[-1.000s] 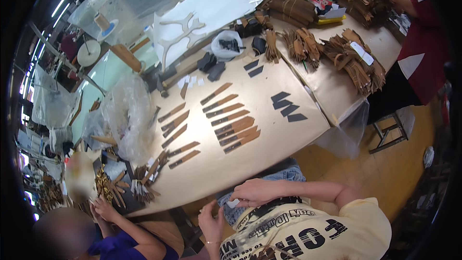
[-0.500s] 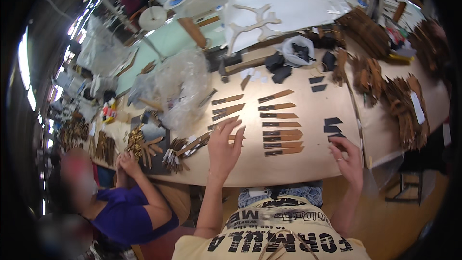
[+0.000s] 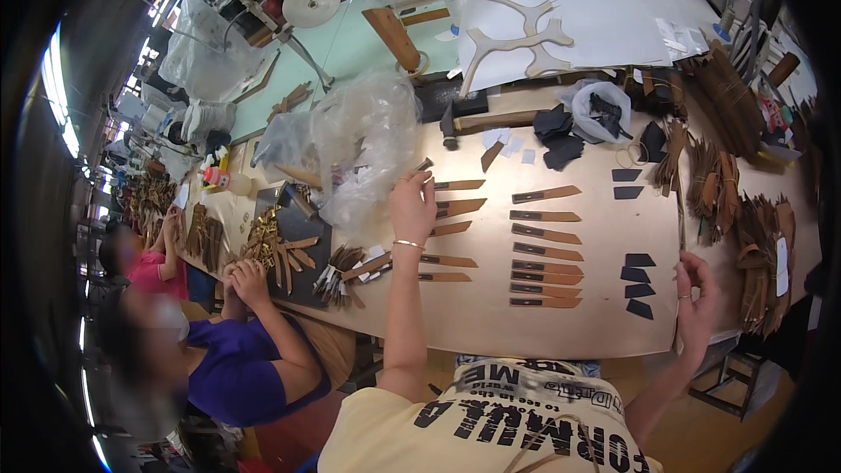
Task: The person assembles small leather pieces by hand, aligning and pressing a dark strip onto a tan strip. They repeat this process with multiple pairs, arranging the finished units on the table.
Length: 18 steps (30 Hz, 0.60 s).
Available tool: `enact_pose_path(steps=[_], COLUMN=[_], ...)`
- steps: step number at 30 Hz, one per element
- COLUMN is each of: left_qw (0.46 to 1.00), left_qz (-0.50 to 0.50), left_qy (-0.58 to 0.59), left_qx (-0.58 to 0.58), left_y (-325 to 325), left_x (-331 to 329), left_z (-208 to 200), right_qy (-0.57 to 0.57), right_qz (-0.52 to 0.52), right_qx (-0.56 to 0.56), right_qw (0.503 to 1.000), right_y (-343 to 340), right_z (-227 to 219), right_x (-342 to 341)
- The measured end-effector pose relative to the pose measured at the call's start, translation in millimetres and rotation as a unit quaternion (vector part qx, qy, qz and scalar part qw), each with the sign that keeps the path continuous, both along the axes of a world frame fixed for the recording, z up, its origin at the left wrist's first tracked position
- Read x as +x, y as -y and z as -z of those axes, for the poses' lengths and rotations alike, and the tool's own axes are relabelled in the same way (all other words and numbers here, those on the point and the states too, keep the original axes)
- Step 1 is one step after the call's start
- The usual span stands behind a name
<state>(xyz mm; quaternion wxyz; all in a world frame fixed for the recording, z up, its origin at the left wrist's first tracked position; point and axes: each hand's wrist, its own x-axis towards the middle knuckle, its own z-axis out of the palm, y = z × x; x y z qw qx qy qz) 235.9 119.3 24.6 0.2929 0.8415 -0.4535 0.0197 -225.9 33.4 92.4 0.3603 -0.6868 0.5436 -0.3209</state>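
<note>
From where I stood, the person's left hand (image 3: 412,206) hung at eleven o'clock over some brown strips (image 3: 459,208); I couldn't tell whether it held anything. The right hand (image 3: 697,293), half-curled, looked empty at two. Strips at twelve already bore dark patches (image 3: 530,250); black pieces (image 3: 638,275) lay loose on the desk (image 3: 604,328) between one and two, apparently unused.

The table (image 3: 473,328) is surfaced in tan. Brown strips (image 3: 561,236) are laid across its middle in two columns; black pieces (image 3: 637,275) are set out to their right. Beyond the strips, a hammer (image 3: 501,122) is placed, with a white bag (image 3: 582,105) near its handle. A crumpled clear bag (image 3: 372,144) is found at left, and brown bundles (image 3: 760,254) are piled at right.
</note>
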Motion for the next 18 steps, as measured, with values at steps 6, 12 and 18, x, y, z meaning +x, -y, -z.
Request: enact_pose_path(steps=[6, 12, 18], left_qw=[0.998, 0.993, 0.960], left_qz=[0.057, 0.092, 0.250], left_qy=[-0.029, -0.069, 0.034], left_qx=[-0.011, -0.038, 0.125], left_y=[-23.8, -75.6, -132.9], left_x=[15.0, 2.2, -41.2], left_z=[7.3, -19.8, -5.2], right_qy=[-0.028, -0.059, -0.058], right_qz=[-0.009, -0.094, -0.139], right_qx=[-0.025, 0.033, -0.004], right_qw=[0.999, 0.993, 0.988], right_y=[-15.8, -35.8, -25.4], right_z=[-12.9, -13.5, -5.6], right_x=[59.0, 111.4, 125.7])
